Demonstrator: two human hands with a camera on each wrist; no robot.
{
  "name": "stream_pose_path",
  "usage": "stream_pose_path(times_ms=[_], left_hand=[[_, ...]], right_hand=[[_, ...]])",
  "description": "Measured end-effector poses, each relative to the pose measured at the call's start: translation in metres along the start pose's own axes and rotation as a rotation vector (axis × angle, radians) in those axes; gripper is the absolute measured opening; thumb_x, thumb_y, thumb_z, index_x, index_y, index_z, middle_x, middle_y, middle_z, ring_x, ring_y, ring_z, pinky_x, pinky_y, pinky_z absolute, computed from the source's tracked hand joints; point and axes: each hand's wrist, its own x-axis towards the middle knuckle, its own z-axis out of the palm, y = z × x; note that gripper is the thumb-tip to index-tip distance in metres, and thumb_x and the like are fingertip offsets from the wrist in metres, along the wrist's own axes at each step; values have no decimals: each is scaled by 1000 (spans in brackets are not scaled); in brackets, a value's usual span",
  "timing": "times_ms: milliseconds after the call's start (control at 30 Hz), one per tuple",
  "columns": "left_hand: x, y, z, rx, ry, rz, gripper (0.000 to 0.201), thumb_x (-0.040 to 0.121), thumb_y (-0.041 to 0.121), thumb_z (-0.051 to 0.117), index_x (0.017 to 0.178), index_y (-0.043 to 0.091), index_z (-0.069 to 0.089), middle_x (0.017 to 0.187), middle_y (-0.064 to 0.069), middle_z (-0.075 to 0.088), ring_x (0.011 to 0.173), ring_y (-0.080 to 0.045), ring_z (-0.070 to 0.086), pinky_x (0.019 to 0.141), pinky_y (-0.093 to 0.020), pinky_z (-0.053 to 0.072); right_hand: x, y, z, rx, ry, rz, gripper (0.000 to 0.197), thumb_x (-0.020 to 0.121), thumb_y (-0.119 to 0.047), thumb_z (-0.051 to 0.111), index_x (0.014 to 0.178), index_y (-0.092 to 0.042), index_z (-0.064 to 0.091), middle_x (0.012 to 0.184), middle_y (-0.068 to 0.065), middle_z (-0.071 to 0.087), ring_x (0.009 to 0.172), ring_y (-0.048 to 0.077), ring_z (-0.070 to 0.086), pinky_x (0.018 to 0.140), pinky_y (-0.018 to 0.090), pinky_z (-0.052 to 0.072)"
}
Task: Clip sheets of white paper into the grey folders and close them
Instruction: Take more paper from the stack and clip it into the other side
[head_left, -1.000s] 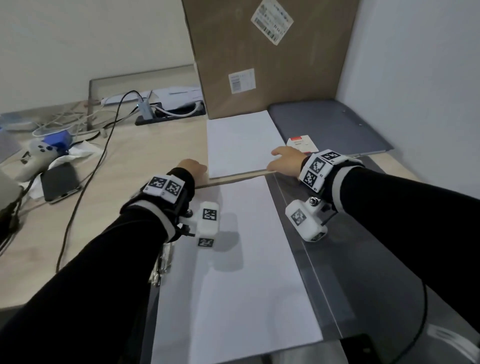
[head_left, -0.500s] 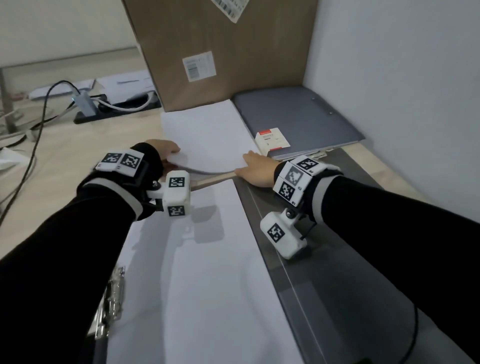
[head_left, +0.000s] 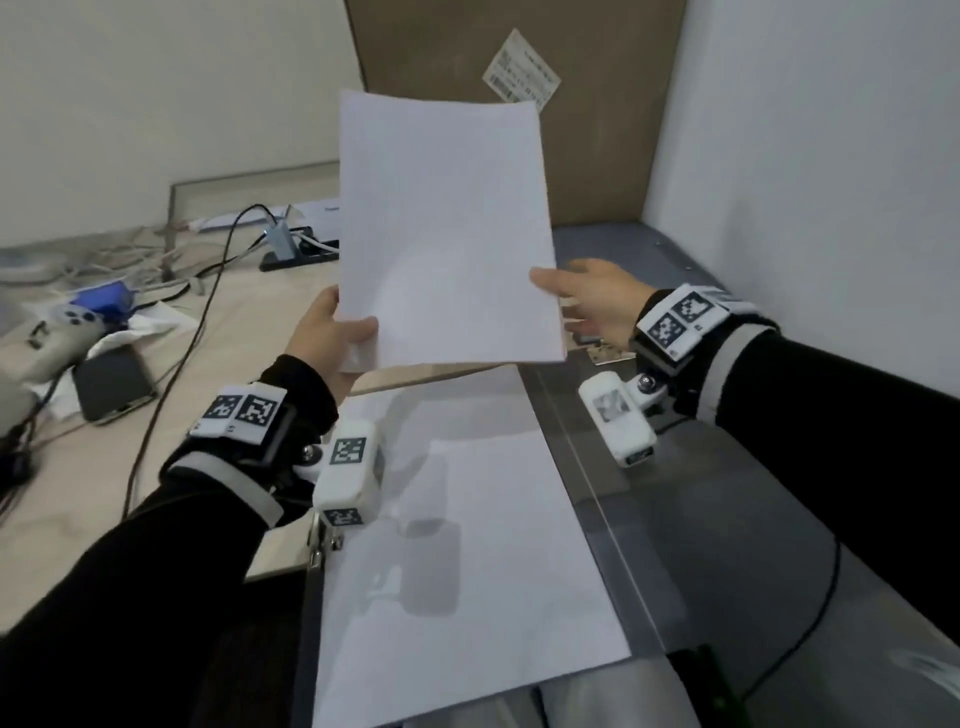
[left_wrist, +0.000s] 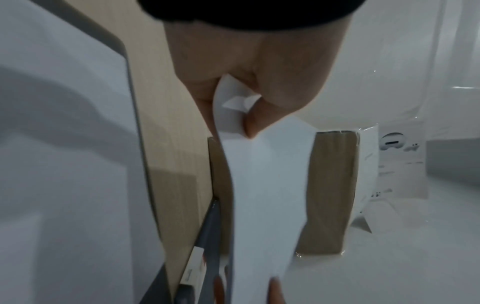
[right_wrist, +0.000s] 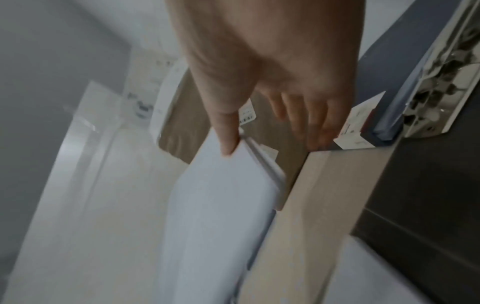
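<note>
Left hand (head_left: 332, 332) pinches the near-left corner of the paper stack (head_left: 447, 228), now lifted off the desk; right hand (head_left: 597, 301), fingers relaxed, steadies its right edge. Below lies the open grey folder (head_left: 701, 519), sheet already inside; clipping comes next.

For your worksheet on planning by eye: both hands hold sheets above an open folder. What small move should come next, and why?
Probably lower the sheets onto the open folder. The left hand pinches a bottom corner, the right hand steadies the other edge, and paper already lies there.
</note>
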Motion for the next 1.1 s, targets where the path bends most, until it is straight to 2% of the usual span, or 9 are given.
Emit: stream_pose_path(times_ms=[100, 167, 300, 400, 500, 700, 833, 933, 1100], left_hand=[[-31, -4, -13, 53, -110, 72, 34, 89, -12, 45, 108, 16, 51, 96, -6, 67, 70, -17, 69, 58, -29, 57], [-46, -3, -18, 94, -167, 92, 36, 85, -17, 46, 98, 16, 53, 97, -7, 66, 75, -17, 68, 63, -29, 57], [-62, -1, -14, 11, -128, 87, 36, 85, -8, 55, 119, 4, 56, 106, -11, 66, 90, -25, 64, 86, -38, 53], [-67, -19, -11, -51, -80, -5, 21, 86, 5, 61, 108, 7, 63, 106, -12, 67, 92, -27, 64, 97, -43, 48], [-61, -43, -10, -51, 64, -75, 42, 80, 18, 70, 118, 2, 60, 122, -21, 64, 105, -32, 63, 103, -49, 45], [-75, -20, -4, 27, 25, -78, 45, 81, 16, 70, 122, -1, 58, 117, -20, 65, 102, -34, 64, 99, -50, 47], [-96, 2, 9, 2, -128, -27, 26, 94, 11, 53, 117, 2, 55, 98, -11, 65, 83, -24, 63, 79, -36, 52], [-103, 8, 33, 35, -124, -2, 18, 94, -2, 39, 96, 6, 56, 88, -8, 61, 76, -21, 59, 67, -31, 50], [-102, -22, 90, 191, -151, -103, 29, 87, -16, 31, 89, 0, 55, 84, -18, 58, 76, -30, 58, 74, -43, 52]], right_hand=[[-21, -9, -2, 167, -131, -65, 13, 94, -10, 52, 105, -11, 59, 100, 3, 66, 87, 18, 64, 74, 28, 56], [-38, -11, 5, 195, -126, -140, 20, 96, -1, 45, 102, -12, 59, 103, 4, 66, 88, 18, 65, 78, 32, 56], [-63, 7, 28, 220, -65, -228, 31, 94, 3, 45, 124, 1, 55, 122, 15, 62, 105, 29, 63, 92, 38, 52], [-77, 34, 49, 138, -27, -230, 36, 94, 1, 45, 129, 0, 52, 130, 16, 60, 118, 30, 59, 105, 44, 44], [-79, 61, 66, -5, 8, -210, 37, 93, -6, 49, 129, -4, 54, 130, 12, 61, 121, 28, 57, 108, 46, 41], [-100, 46, 58, -106, 145, -219, 34, 90, 1, 43, 119, -2, 61, 121, 15, 64, 108, 28, 60, 97, 38, 48], [-125, 36, 21, -255, 152, -208, 33, 89, -2, 41, 115, -2, 63, 115, 14, 66, 105, 31, 62, 95, 41, 51], [-145, 45, -15, -242, 147, -143, 31, 92, 0, 43, 116, 0, 63, 114, 14, 65, 104, 29, 62, 93, 38, 49], [-164, 79, -73, -210, 101, 50, 31, 90, 1, 48, 119, 1, 60, 120, 19, 65, 109, 37, 62, 99, 50, 48]])
